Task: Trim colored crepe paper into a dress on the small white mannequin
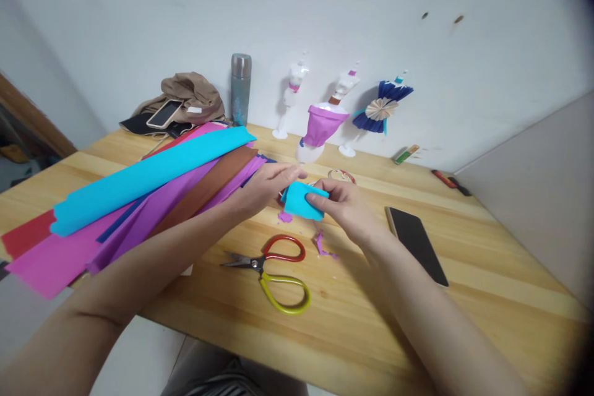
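A small folded piece of turquoise crepe paper (301, 201) is pinched between the thumb and fingers of my right hand (341, 204). At the paper's upper left edge, my left hand (271, 180) has its fingers stretched out; whether they touch the paper is hard to tell. Scissors (254, 263) with one red and one yellow handle lie on the table below both hands, blades slightly apart and pointing left. Purple paper scraps (320, 244) are scattered between the scissors and my right hand. Beyond my hands stands a mini dress form (325, 127) wrapped in purple paper.
Long crepe paper strips (153, 170) overlap on the left. Two more dress forms (290, 96), one in a navy pleated dress (383, 108), stand by the wall with a thermos (241, 90). A dark phone-like slab (415, 244) lies right; another phone (164, 113) rests by brown cloth (197, 96).
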### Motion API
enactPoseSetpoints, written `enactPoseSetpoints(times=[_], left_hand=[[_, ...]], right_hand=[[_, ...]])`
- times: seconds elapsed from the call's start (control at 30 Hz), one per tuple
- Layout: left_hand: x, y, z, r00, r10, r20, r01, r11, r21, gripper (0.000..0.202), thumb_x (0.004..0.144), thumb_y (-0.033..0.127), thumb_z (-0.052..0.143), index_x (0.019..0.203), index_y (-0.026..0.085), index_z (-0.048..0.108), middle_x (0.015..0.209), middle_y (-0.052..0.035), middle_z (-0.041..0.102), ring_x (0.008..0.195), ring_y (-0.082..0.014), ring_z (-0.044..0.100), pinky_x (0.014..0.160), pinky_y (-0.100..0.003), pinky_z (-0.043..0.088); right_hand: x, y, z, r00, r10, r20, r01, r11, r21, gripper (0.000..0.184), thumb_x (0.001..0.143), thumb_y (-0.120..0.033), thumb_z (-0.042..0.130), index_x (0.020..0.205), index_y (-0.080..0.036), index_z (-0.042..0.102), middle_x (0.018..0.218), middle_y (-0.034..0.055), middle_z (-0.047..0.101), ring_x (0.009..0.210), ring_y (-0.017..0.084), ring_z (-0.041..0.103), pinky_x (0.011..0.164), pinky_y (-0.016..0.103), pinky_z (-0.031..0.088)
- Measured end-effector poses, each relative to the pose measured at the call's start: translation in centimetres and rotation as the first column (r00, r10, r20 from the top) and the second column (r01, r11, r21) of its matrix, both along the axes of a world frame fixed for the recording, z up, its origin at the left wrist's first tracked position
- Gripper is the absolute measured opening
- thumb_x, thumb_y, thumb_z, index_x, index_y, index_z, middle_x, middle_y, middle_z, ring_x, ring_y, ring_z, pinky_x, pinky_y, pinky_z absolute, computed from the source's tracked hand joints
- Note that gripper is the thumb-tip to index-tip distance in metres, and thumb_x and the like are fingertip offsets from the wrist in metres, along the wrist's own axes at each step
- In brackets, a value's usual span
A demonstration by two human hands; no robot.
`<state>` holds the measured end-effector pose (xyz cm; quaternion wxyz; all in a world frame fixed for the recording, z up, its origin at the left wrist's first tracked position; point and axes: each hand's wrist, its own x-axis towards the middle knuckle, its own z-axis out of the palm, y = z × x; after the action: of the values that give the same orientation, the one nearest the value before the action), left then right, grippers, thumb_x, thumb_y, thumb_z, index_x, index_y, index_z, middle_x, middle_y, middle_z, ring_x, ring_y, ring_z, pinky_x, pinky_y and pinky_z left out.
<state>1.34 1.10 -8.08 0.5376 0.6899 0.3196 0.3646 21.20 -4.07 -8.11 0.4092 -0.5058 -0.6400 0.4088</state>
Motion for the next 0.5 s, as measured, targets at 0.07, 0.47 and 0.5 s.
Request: enactPoseSetpoints(times=[0.07,0.47,0.5], left_hand=[[0.14,0.06,-0.27,0.999,-0.014,-0.038,0.014,1.0,-0.001,0.029,0.085,0.042,0.072,0.086,0.013,0.075,0.068,0.0008,0.062,0.064,-0.0123,0.054,0.056,-0.022,0.042],[0.44,0.49,-0.71,0.991,-0.089,0.098,0.107,0.974,-0.201,0.036,0.064,0.044,0.09,0.072,0.015,0.069,0.062,0.0022,0.064,0.06,-0.0111,0.06,0.057,-0.021,0.049],[0.4,0.51,-0.71,0.993,-0.09,0.076,0.102,0.979,-0.178,0.034,0.063,0.041,0.091,0.073,0.015,0.071,0.063,0.0018,0.066,0.061,-0.0112,0.06,0.057,-0.021,0.049]], right_hand=[[-0.07,-0.03,0.03,1.0,0.012,0.028,-0.012,1.0,0.01,0.04,0.077,-0.053,0.083,0.065,-0.024,0.058,0.059,-0.0026,0.053,0.057,0.015,0.046,0.055,0.03,0.036],[0.38,0.09,-0.18,1.0,-0.007,0.011,0.007,1.0,0.004,0.032,0.078,-0.047,0.085,0.071,-0.022,0.068,0.068,0.0015,0.065,0.064,0.019,0.059,0.06,0.032,0.05],[0.39,0.06,-0.18,1.0,0.0,0.03,0.0,1.0,0.005,0.032,0.077,-0.047,0.085,0.07,-0.022,0.067,0.066,0.0012,0.064,0.063,0.019,0.058,0.059,0.032,0.048]])
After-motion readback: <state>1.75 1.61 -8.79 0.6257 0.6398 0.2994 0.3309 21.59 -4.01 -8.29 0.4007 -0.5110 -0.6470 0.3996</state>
